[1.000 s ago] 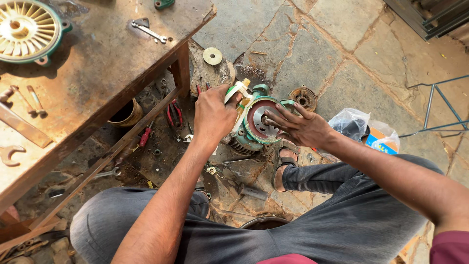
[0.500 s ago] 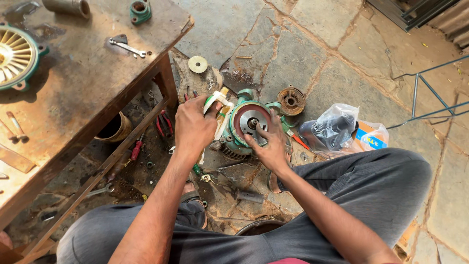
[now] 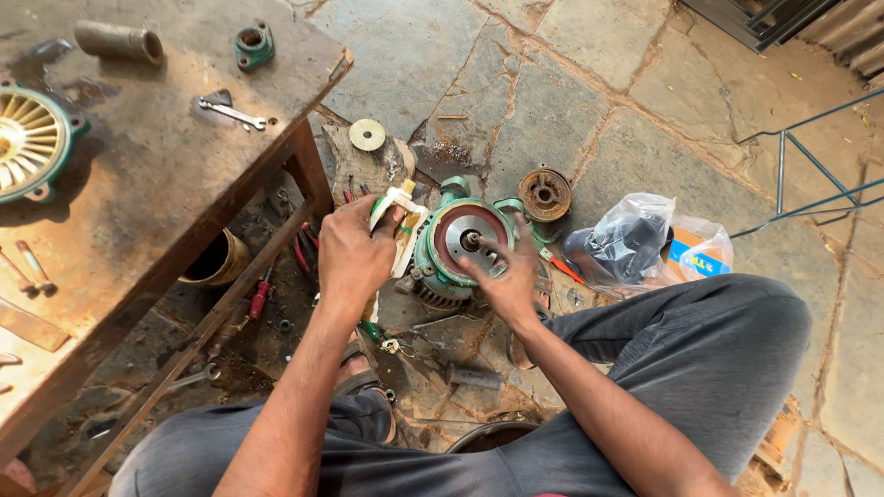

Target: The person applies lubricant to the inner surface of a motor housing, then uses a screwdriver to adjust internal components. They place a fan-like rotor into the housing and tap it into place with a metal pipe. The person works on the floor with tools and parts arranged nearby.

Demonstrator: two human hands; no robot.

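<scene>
Nearest the camera, the person's grey-trousered knees framed the work, and both bare forearms reached forward and down to the stone floor. The left hand (image 3: pixel 354 253) was curled shut around a cream and green terminal housing (image 3: pixel 398 221) on the left flank of the motor, fingers wrapped together over it so the body could not roll. The right hand (image 3: pixel 502 281) lay on the lower right of the motor's end face, its fingers slightly spread, with a fingertip pressed close by the central shaft (image 3: pixel 471 241); whether it pinched anything small there could not be told. The green motor (image 3: pixel 451 253) itself sat on the floor between the feet, just beside the leg of the wooden workbench (image 3: pixel 166 184), its reddish round plate (image 3: pixel 465 237) facing upward. To do this step well, the left hand probably needed to keep the casing steady while the right worked square to the shaft, without tilting the plate. Loose screwdrivers and pliers (image 3: pixel 304 248) lay under the bench. Beyond the motor rested a rusty bearing housing (image 3: pixel 544 193), a small pale disc (image 3: pixel 367 134), and a crumpled plastic bag (image 3: pixel 635 239) to the right. Farthest off, on the bench, lay a spanner (image 3: pixel 232 112) and a finned fan cover (image 3: pixel 28 138).
</scene>
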